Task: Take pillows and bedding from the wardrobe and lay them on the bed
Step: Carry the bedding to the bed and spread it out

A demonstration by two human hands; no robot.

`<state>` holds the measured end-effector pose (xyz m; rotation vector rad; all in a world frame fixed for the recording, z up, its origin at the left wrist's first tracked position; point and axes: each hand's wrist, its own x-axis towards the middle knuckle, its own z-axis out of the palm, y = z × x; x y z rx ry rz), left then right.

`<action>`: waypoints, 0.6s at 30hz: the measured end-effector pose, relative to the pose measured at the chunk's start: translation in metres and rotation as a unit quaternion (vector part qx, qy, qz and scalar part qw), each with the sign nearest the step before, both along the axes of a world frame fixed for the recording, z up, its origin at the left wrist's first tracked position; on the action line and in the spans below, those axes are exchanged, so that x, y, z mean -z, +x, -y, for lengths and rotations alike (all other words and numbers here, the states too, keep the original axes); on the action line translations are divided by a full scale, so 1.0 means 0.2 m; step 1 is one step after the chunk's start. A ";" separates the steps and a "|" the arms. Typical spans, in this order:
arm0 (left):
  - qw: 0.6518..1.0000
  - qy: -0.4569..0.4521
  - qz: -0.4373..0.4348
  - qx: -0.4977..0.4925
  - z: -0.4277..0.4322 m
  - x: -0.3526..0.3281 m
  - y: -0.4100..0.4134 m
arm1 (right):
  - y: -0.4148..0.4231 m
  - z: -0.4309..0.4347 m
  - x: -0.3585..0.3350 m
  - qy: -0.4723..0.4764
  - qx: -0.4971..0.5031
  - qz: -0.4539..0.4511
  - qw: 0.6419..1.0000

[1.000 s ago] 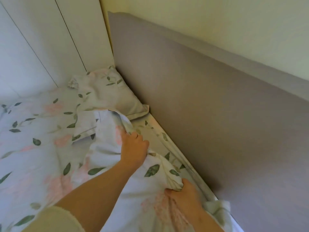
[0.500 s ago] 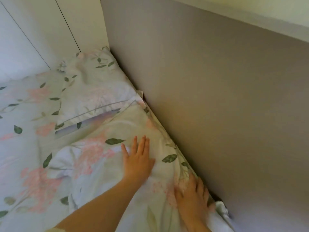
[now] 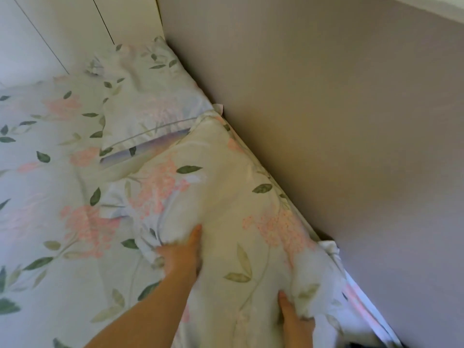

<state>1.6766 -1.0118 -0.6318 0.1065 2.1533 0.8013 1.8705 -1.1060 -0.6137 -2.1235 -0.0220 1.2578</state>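
Our floral-print white pillow [image 3: 213, 209] with pink blossoms and green leaves lies on the matching bed sheet [image 3: 45, 172], against the grey padded headboard [image 3: 326, 121]. Our left hand [image 3: 179, 254] and right hand [image 3: 296, 320] clutch its near folds. A second matching pillow [image 3: 150, 96] touches its far end, beside white wardrobe doors [image 3: 62, 26].

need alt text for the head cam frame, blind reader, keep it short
Two bare hands grip a floral pillow lying on a bed against a grey headboard: the left hand bunches its near-left edge, the right hand its near corner. A second matching pillow lies beyond it in the corner, on a floral sheet beside white wardrobe doors.
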 end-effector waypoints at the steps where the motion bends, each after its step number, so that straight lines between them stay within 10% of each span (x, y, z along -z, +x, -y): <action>1: 0.999 0.022 0.042 -0.018 -0.02 -0.01 -0.05 | -0.06 0.04 0.02 0.012 -0.022 -0.014 1.000; 9: 0.965 0.227 -0.029 0.125 -0.24 -0.41 -0.37 | -0.40 0.06 0.09 0.142 -0.097 -0.039 0.984; 18: 0.966 0.032 -0.003 0.257 0.40 0.04 -0.33 | -0.23 0.25 0.22 0.030 0.125 -0.240 0.962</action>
